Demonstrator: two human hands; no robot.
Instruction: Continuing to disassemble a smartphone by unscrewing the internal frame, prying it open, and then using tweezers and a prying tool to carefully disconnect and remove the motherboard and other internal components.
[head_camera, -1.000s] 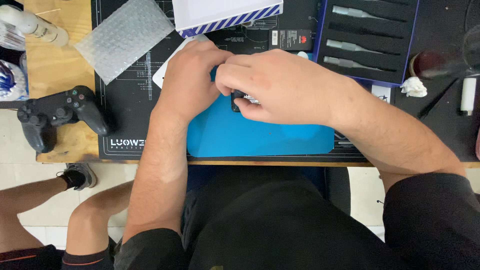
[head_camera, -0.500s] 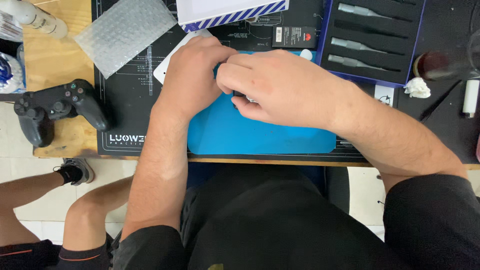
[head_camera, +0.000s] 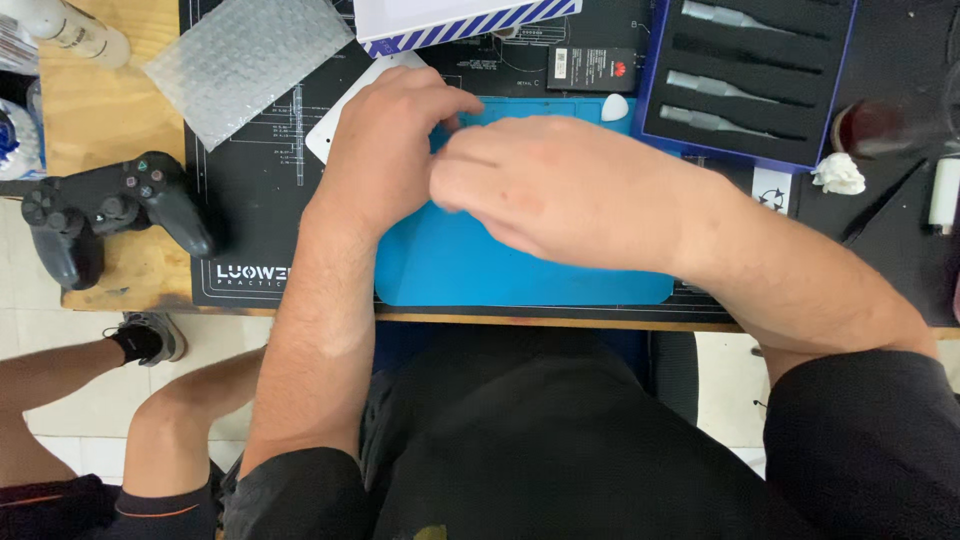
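- Left hand (head_camera: 385, 150) curled, palm down, over blue mat (head_camera: 520, 270); grip hidden.
- Right hand (head_camera: 560, 185) laid across, fingertips meeting the left's, likely pinching something small; cannot tell what.
- White slab (head_camera: 345, 115) partly under left hand.
- Tool case (head_camera: 745, 75) within reach; gamepad (head_camera: 105, 210) aside.

You see a bright, even picture with soft light from above, only small shadows under your hands, a little shine on the bubble wrap (head_camera: 245, 58), and blur on your right hand (head_camera: 560, 185).
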